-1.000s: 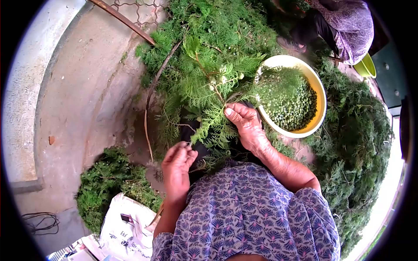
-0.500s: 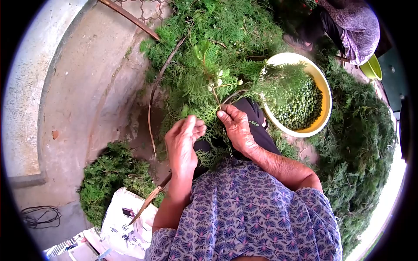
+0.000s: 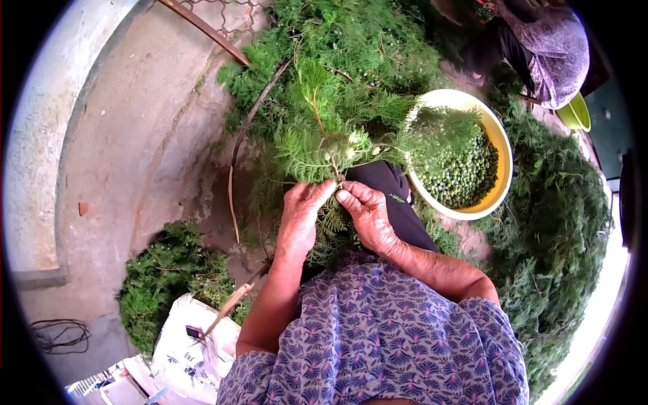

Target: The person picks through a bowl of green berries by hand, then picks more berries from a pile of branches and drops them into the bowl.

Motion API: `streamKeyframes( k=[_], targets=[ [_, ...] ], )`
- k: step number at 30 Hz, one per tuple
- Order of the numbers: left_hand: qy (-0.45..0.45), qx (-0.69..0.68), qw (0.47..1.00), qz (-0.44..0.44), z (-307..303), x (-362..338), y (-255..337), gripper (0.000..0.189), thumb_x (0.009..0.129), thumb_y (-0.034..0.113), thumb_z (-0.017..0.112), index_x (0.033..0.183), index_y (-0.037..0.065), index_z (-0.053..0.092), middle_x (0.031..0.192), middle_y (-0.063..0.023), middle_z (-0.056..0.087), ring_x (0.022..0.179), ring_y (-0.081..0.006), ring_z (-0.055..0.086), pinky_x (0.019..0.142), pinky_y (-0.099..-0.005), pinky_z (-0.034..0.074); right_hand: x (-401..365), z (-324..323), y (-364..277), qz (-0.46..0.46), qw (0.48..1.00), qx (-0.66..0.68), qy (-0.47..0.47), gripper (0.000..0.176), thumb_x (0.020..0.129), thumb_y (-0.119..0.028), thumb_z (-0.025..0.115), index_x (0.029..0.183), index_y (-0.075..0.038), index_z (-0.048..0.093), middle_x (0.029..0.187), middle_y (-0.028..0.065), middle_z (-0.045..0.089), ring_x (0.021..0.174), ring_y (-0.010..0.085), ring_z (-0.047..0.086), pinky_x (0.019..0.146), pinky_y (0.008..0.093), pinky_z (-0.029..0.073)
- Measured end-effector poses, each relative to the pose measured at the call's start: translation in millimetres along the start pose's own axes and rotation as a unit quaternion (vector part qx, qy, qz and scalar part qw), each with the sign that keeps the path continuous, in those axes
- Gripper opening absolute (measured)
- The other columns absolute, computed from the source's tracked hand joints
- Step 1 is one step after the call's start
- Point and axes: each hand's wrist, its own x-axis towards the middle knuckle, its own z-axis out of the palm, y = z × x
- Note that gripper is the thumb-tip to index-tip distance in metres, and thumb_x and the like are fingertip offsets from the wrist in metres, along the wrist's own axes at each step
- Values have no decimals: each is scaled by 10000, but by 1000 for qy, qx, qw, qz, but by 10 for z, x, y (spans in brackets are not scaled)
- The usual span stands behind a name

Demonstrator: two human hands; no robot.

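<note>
Left hand (image 3: 300,216) and right hand (image 3: 364,214) both pinch sprig (image 3: 324,145) at stem base; bowl (image 3: 503,158) of green berries (image 3: 466,172) just right.

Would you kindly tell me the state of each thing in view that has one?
left hand, shut on the stem of the sprig
right hand, shut on the same stem
sprig, held by its base, fronds fanned out
yellow bowl, upright, partly filled with green berries
white bag, lying on the ground
</note>
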Motion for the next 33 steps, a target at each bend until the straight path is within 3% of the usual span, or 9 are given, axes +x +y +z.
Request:
streamKeyframes(
  k=[9,13,15,16,19,23,25,28,33],
  targets=[
    [145,-175,969,93,90,8,14,119,821,56,634,939,59,618,864,-3,622,729,-84,588,592,-205,446,-112,25,40,109,989,-89,-46,184,843,-117,624,932,44,616,812,31,615,755,75,522,696,244,441],
    [157,-26,978,138,66,-13,-111,129,858,96,605,950,7,622,853,-6,631,754,-67,542,664,-230,433,-172,9,-288,-75,906,-400,-118,249,774,-212,678,824,24,615,754,178,598,693,356,578,609,364,468],
    [133,-12,980,148,-6,-21,-189,148,860,93,602,967,-8,621,858,-13,640,755,-65,514,699,-240,424,-148,-75,-454,-116,883,-431,-143,223,761,-188,690,795,21,620,709,170,593,637,312,589,568,347,469],
    [118,50,979,155,-16,-31,-177,153,860,90,601,975,-8,618,864,-18,643,754,-66,513,701,-240,424,-144,-49,-654,-23,905,-411,-108,153,752,-120,693,771,16,626,668,145,602,586,246,591,528,325,477],
    [78,118,970,199,-2,-31,-210,163,862,86,595,996,-7,609,863,-31,650,745,-63,510,690,-232,427,-5,37,-949,-144,937,-314,-54,128,855,31,523,946,1,609,881,108,633,574,89,577,432,213,459],
    [26,225,949,220,74,-57,-137,174,860,88,594,1004,-11,600,842,-54,651,708,-84,532,638,-244,444,403,137,-966,-277,915,-246,-159,235,850,100,434,992,0,592,1007,150,612,686,130,599,474,207,493],
    [11,263,936,232,89,-72,-109,170,854,80,593,992,-20,594,813,-85,642,693,-101,539,633,-254,447,565,176,-926,-335,827,-410,-192,237,776,112,498,979,26,586,978,165,610,772,262,613,650,303,518],
    [15,241,942,232,43,-54,-160,153,847,77,596,958,-28,590,775,-97,626,664,-106,524,611,-266,442,548,128,-792,-199,844,-447,-221,251,742,105,537,975,27,586,916,162,607,779,310,607,712,339,493],
    [24,238,945,224,45,-100,-136,142,834,68,613,931,-34,589,724,-76,605,623,-83,474,579,-250,428,462,78,-722,-186,858,-444,-179,202,727,70,591,917,3,607,813,161,599,782,281,614,684,325,485]
  ],
)
